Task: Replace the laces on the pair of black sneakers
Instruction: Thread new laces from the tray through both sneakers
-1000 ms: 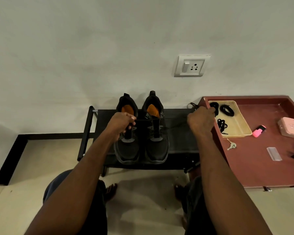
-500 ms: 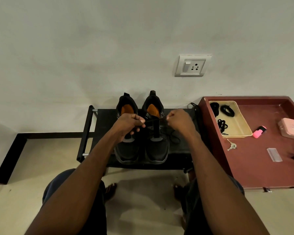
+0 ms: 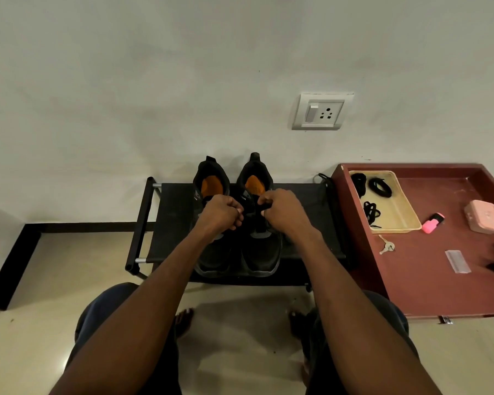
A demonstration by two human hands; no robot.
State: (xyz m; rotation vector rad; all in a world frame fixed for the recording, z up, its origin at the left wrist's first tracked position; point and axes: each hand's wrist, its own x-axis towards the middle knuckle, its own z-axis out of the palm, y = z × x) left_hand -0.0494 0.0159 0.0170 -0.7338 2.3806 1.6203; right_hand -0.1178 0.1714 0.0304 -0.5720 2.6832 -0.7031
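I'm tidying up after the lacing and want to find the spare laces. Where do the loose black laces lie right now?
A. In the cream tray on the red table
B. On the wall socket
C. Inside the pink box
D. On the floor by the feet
A: coiled black laces lie in the cream tray at the back of the red table.

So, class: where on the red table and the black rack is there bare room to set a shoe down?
Red table: the near part, below the keys. Black rack: its left end, beside the sneakers. Crowded: around the tray.
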